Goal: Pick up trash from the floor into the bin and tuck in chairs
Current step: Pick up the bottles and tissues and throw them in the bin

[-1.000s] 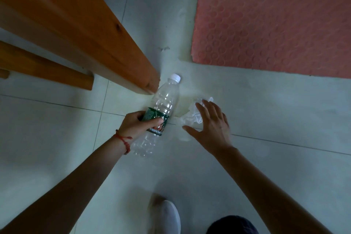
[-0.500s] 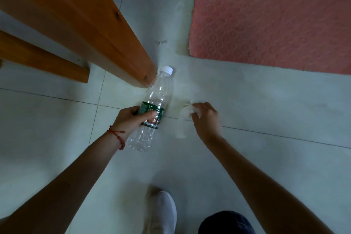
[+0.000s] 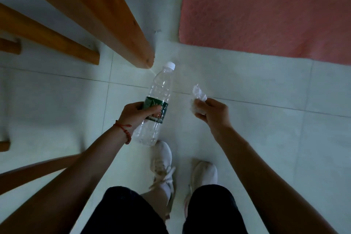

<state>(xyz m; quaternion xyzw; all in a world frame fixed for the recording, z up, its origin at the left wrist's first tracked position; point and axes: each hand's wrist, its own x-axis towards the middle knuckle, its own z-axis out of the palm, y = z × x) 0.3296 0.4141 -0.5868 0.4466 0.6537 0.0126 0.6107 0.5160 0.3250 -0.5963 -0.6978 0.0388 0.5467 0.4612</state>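
Open tiled floor [image 3: 266, 138] lies centre-right; wooden table leg [image 3: 106, 15] upper left. Left hand [image 3: 136, 115] grips plastic bottle [image 3: 157, 100]; right hand [image 3: 212, 112] clutches crumpled tissue [image 3: 199, 92]

Wooden table leg [image 3: 121, 24] crowds the left — bare floor tiles [image 3: 266, 119] open rightward.

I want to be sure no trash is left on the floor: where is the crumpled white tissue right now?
In the head view the crumpled tissue sits right of centre, pinched in the right hand, beside the plastic bottle held by the left hand.
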